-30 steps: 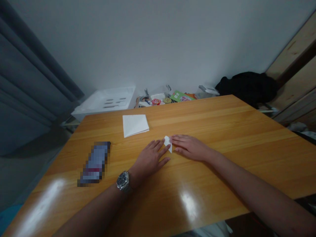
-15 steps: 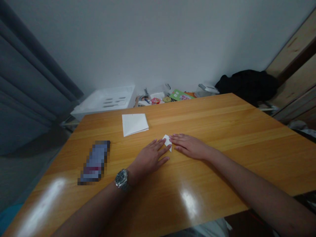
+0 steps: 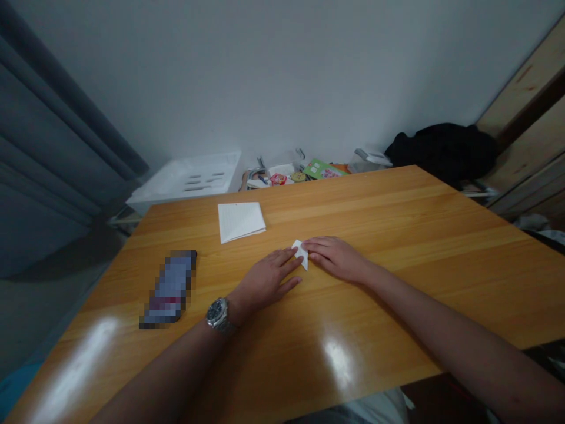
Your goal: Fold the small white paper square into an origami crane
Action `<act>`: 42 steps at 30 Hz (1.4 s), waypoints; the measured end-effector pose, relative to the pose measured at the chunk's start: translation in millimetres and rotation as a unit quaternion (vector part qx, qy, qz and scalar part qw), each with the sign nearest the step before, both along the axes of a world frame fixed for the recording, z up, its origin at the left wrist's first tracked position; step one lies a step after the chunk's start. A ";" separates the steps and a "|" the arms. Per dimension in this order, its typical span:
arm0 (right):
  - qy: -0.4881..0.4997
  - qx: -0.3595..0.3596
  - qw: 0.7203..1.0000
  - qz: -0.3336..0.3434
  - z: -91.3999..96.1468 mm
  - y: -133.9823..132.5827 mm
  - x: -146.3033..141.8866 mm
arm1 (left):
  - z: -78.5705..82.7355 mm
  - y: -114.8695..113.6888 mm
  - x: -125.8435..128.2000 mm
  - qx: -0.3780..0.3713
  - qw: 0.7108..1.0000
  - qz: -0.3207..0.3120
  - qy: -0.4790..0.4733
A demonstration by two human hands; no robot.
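Note:
A small folded piece of white paper (image 3: 301, 252) lies on the wooden table (image 3: 397, 235) between my two hands. My left hand (image 3: 267, 278), with a watch on its wrist, lies flat with fingers stretched out, its fingertips touching the paper's left edge. My right hand (image 3: 335, 257) rests palm down on the table, fingers slightly curled, their tips pressing on the paper's right side. Most of the paper is hidden under the fingers.
A folded white sheet (image 3: 241, 221) lies farther back on the table. A blurred dark rectangular object (image 3: 169, 289) lies at the left. Behind the table's far edge are a white tray (image 3: 189, 176), small clutter and a dark cloth (image 3: 441, 150).
Both hands have stayed on the small paper. The right hand's fingers have curled in a little and the left hand has shifted slightly.

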State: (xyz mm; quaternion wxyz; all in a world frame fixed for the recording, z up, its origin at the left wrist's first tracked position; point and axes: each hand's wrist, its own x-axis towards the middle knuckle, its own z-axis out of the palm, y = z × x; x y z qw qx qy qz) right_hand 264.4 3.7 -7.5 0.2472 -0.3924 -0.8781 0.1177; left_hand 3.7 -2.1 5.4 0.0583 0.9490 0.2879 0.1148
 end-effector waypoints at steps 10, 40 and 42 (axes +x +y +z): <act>-0.036 0.031 0.999 0.019 -0.3 -1.8 3.2 | 3.0 -0.9 2.0 0.003 1.000 -0.028 0.005; 0.070 -0.004 0.994 -0.083 -0.3 -3.9 -5.4 | 8.4 -4.1 7.6 0.002 0.999 -0.047 -0.001; 0.066 0.004 0.993 -0.101 -2.4 -4.5 -7.1 | 7.8 -4.3 8.3 -0.006 0.999 -0.052 -0.006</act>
